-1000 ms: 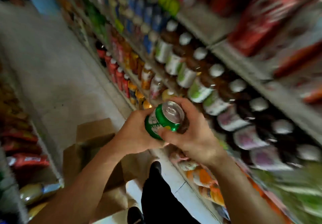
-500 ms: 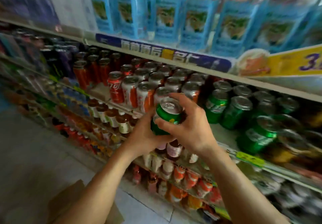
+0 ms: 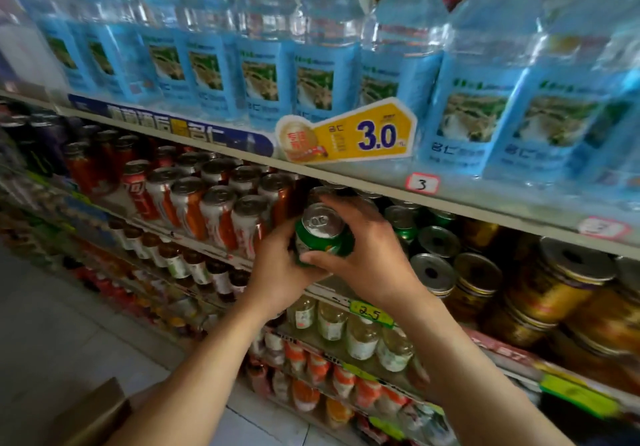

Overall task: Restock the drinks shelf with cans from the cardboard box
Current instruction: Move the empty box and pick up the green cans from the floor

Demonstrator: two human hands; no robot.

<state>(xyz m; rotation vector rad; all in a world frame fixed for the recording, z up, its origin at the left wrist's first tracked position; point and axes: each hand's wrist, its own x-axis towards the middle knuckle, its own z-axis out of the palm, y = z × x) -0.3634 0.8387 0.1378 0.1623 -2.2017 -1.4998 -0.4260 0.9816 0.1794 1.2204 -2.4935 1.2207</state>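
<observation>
1. We hold a green can [image 3: 320,237] upright between both hands at the front of the drinks shelf [image 3: 346,289], its silver top and pull tab facing the camera.

2. Our left hand [image 3: 277,272] cups the can's left side and base, fingers curled round it from below.

3. Our right hand [image 3: 374,255] grips the can from the right, its fingers [image 3: 341,203] arched over the can's far side and the thumb pressed across the green wall near the base.

4. The can sits at the gap between two rows: red-and-white cans [image 3: 214,206] stand packed just to its left, green cans [image 3: 401,220] with silver lids stand just to its right. Whether its base touches the shelf we cannot tell, as our hands hide it.

5. Further right on the same shelf, gold cans [image 3: 554,282] lie stacked with their lids toward us.

6. Overhead, water bottles [image 3: 311,74] with pale blue labels line the upper shelf, fronted by a yellow price sign [image 3: 367,133] reading 3.0 and a small tag [image 3: 421,184] marked 3.

7. Below our wrists, a green price tag [image 3: 370,314] reads 2.5 above rows of small bottles [image 3: 346,331].

8. A corner of the cardboard box [image 3: 93,414] shows at lower left on the tiled floor [image 3: 69,334].
</observation>
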